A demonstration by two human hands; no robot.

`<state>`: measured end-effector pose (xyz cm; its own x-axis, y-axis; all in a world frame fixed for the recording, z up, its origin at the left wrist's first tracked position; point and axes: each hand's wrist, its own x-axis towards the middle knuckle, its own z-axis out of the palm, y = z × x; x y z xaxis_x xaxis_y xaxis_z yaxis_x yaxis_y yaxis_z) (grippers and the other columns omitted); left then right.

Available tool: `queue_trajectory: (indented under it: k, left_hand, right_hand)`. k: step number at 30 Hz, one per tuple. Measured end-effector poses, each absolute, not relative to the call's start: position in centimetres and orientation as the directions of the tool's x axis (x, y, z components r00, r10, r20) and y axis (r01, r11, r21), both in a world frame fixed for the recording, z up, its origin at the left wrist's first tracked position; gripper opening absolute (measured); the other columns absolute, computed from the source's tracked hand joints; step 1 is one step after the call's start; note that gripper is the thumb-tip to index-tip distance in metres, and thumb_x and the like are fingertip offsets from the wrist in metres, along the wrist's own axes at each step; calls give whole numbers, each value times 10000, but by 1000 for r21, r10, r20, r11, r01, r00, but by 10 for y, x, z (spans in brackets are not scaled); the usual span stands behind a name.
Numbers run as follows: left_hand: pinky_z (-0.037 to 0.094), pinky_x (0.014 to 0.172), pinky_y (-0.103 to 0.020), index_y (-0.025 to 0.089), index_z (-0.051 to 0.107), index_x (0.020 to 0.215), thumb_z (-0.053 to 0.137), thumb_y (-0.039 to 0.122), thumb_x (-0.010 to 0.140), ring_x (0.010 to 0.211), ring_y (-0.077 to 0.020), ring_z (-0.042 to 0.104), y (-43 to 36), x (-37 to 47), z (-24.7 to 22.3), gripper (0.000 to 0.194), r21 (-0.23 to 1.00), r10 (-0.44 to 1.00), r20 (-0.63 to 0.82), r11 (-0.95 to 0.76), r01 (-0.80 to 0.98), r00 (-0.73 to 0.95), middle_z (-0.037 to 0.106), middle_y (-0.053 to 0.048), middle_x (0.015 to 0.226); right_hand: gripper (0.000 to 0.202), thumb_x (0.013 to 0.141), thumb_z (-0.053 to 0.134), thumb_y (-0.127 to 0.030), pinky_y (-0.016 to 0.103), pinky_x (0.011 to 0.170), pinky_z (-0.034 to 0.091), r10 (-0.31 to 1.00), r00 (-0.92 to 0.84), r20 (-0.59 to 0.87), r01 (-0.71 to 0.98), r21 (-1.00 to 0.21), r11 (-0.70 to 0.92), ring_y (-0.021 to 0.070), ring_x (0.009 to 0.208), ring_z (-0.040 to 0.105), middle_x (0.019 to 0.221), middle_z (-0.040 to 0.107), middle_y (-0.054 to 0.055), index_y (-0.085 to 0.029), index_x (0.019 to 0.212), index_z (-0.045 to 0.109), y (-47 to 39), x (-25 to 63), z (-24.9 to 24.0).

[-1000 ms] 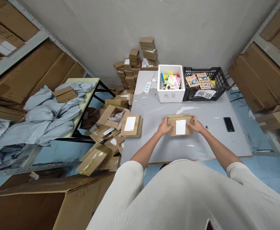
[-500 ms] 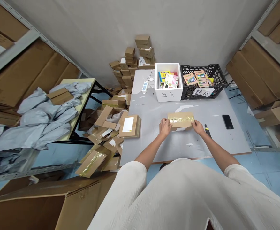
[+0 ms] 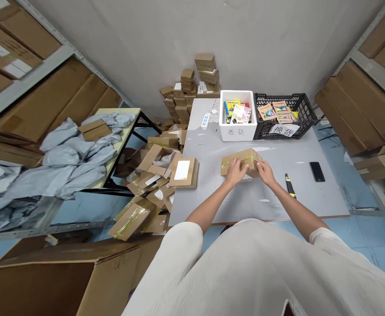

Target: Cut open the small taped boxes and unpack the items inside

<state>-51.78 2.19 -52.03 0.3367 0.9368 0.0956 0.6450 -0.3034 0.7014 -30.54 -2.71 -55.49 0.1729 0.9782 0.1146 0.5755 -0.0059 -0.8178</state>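
A small brown carton [image 3: 230, 160] with shiny tape lies turned at an angle on the grey table [image 3: 212, 206]. My left hand [image 3: 236, 172] is closed on its near side, fingers over the top edge. My right hand [image 3: 265, 172] pinches the carton's right end. Part of a white label or paper shows under the carton near my fingers. To the right of my right hand lies a black and yellow utility knife [image 3: 290, 186], and beyond it a black phone [image 3: 317, 171].
A labelled carton [image 3: 183, 172] sits at the table's left edge. Behind are a white foam box [image 3: 238, 132], a black crate [image 3: 286, 130] and a power strip [image 3: 205, 121]. Loose cartons [image 3: 129, 221] pile up left of the table; grey bags [image 3: 63, 158] cover a side table.
The carton has turned on the table. My left hand has shifted from its left end to its near side; my right hand has moved slightly left. The head view has shifted a little.
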Motion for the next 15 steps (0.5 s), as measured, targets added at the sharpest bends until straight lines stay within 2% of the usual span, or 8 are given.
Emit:
queue_trajectory:
  k: [3, 5, 8, 11, 13, 15]
  left_hand:
    - [502, 1092, -459, 259, 649, 1384, 694, 424, 1025, 1282, -327, 622, 23, -523, -511, 398, 696, 933, 182, -344, 630, 310, 658, -121, 1366]
    - [497, 1102, -468, 257, 654, 1395, 702, 378, 1014, 1285, -334, 618, 26, -535, -510, 402, 677, 930, 217, -363, 640, 298, 648, -131, 1366]
    - [494, 1121, -470, 260, 669, 1412, 635, 334, 1041, 1294, -328, 608, 31, -567, -516, 380, 672, 937, 235, -349, 653, 259, 638, -140, 1359]
    - [484, 1153, -476, 269, 684, 1441, 572, 325, 1068, 1299, -323, 607, 33, -605, -526, 393, 686, 961, 223, -273, 675, 162, 619, -144, 1376]
    - [489, 1152, -472, 262, 693, 1451, 541, 296, 1072, 1314, -323, 611, 33, -629, -532, 409, 699, 976, 193, -212, 683, 105, 609, -150, 1383]
    - [494, 1154, -461, 253, 693, 1465, 521, 265, 1070, 1332, -318, 614, 32, -647, -536, 432, 712, 985, 155, -163, 683, 73, 600, -156, 1402]
  right_hand:
    - [608, 1087, 455, -673, 552, 1187, 493, 987, 39, 157, 570, -815, 107, 335, 1285, 633, 1289, 699, 142, -273, 1454, 729, -18, -330, -548]
    - [576, 1069, 502, -649, 568, 1205, 478, 988, 12, 157, 593, -796, 119, 342, 1304, 616, 1321, 684, 146, -277, 1445, 730, -14, -342, -547]
    - [586, 1012, 581, -638, 621, 1226, 440, 992, 72, 107, 659, -752, 33, 385, 1390, 556, 1454, 633, 164, -268, 1448, 711, -13, -355, -551]
    - [788, 917, 680, -687, 674, 1223, 418, 980, 198, 23, 677, -726, -120, 442, 1490, 476, 1634, 510, 193, -247, 1565, 600, -12, -365, -557]
    - [917, 873, 718, -708, 646, 1203, 452, 970, 242, -39, 634, -750, -188, 435, 1478, 505, 1668, 480, 212, -229, 1629, 520, -10, -374, -559]
    - [883, 886, 701, -698, 570, 1156, 515, 974, 203, -101, 565, -801, -201, 387, 1376, 611, 1618, 546, 210, -219, 1610, 539, -7, -388, -561]
